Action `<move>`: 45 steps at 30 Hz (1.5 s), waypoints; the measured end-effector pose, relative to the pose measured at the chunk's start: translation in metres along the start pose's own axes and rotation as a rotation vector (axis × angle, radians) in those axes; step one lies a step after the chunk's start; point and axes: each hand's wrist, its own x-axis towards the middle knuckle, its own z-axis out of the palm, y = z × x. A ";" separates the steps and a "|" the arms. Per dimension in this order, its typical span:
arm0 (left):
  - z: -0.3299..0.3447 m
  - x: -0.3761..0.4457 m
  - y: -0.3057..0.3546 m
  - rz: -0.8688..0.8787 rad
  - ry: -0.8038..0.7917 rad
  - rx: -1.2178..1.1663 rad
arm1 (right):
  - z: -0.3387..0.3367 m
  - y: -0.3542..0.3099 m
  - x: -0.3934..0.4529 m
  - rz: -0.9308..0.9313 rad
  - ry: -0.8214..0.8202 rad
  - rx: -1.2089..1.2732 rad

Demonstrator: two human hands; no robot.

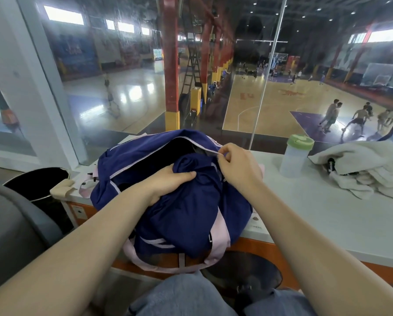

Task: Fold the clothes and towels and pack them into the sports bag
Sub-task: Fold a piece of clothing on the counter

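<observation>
Navy sports bag (pixel 186 215) with pink straps, long axis toward the window – unzipped, left hand (pixel 168 179) gripping navy garment (pixel 191 163), right hand (pixel 234 165) pinching the zipper edge (pixel 211 152)

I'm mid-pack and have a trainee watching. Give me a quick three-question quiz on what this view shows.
1. True or false: the sports bag is zipped shut.
2. What does the left hand grip?
3. Where is the white towel? A) inside the bag B) on the counter beside the green-lidded bottle C) on the floor

Key
1. False; its top gapes open.
2. A bunched navy garment at the bag's opening, while the right hand pinches the pale edge of the opening.
3. B
</observation>
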 end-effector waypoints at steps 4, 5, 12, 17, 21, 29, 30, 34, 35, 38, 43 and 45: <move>0.015 0.033 0.017 0.095 -0.096 0.116 | -0.001 -0.002 -0.001 -0.060 0.083 0.084; 0.021 0.042 0.019 0.128 -0.120 0.179 | 0.000 0.000 0.001 -0.065 0.104 0.112; 0.036 0.103 0.000 0.039 0.245 0.447 | -0.002 0.012 0.018 -0.040 0.163 0.243; 0.049 0.115 -0.004 0.071 0.383 0.465 | -0.007 0.002 0.031 -0.041 0.107 0.219; 0.052 0.119 0.010 -0.035 0.368 -0.159 | -0.005 0.001 0.029 -0.049 0.086 0.230; 0.069 0.121 0.001 0.051 0.375 0.648 | -0.003 0.006 0.030 -0.065 0.078 0.255; 0.069 0.116 0.001 0.073 0.369 0.698 | -0.003 0.008 0.030 -0.056 0.075 0.256; 0.053 0.088 -0.002 0.217 0.493 1.033 | -0.004 0.009 0.033 -0.053 0.070 0.263; 0.048 0.079 -0.003 0.300 0.537 1.124 | -0.004 0.009 0.033 -0.052 0.072 0.264; 0.038 0.064 0.001 0.750 0.422 1.214 | -0.003 0.011 0.033 -0.047 0.087 0.277; 0.043 0.080 -0.004 0.731 -0.100 1.051 | -0.005 0.008 0.028 -0.055 0.063 0.276; 0.049 0.084 -0.013 0.645 -0.129 1.080 | -0.006 0.008 0.025 -0.068 0.046 0.261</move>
